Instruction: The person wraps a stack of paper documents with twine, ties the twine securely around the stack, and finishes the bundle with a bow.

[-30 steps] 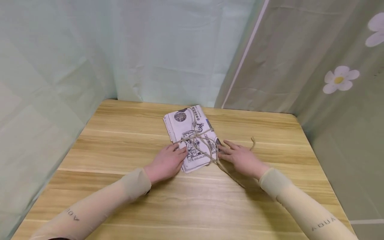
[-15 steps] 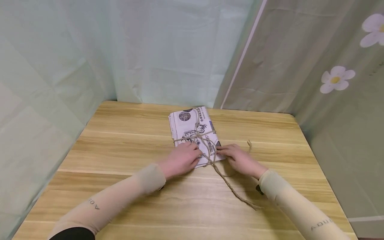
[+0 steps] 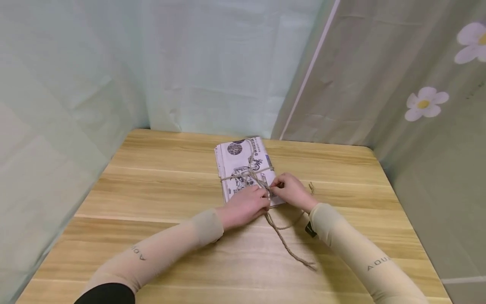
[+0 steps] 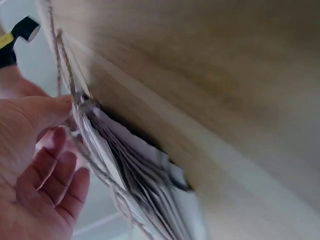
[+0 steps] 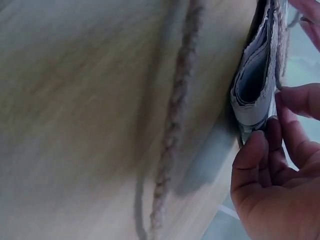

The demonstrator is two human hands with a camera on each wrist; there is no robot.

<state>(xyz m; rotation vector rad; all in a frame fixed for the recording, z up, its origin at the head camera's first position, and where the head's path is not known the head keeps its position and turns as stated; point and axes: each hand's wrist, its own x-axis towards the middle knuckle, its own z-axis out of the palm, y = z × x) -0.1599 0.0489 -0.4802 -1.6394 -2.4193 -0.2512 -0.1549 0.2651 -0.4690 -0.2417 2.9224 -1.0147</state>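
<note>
A stack of folded newspapers [image 3: 230,162] lies on the wooden table, bound crosswise with brown twine [image 3: 289,248]. Over the stack's near edge, my left hand [image 3: 244,206] pinches the twine between thumb and forefinger; the left wrist view shows the strand at the thumb tip. My right hand [image 3: 293,192] is at the stack's right edge, thumb and forefinger pinching a strand of twine close over the paper. In the right wrist view its other fingers curl beside the folded newspaper edges [image 5: 252,112]. The knot area is partly hidden by the fingers.
One loose twine tail trails over the table [image 3: 182,253] toward the front right; another end curls up behind the right wrist. Pale curtains [image 3: 224,63] stand behind and at the sides of the table, with flower prints on the right.
The stack has shifted right. My left hand has moved right across it to the twine, and my right hand has gone from spread fingers to pinching a strand. The long tail now trails further forward.
</note>
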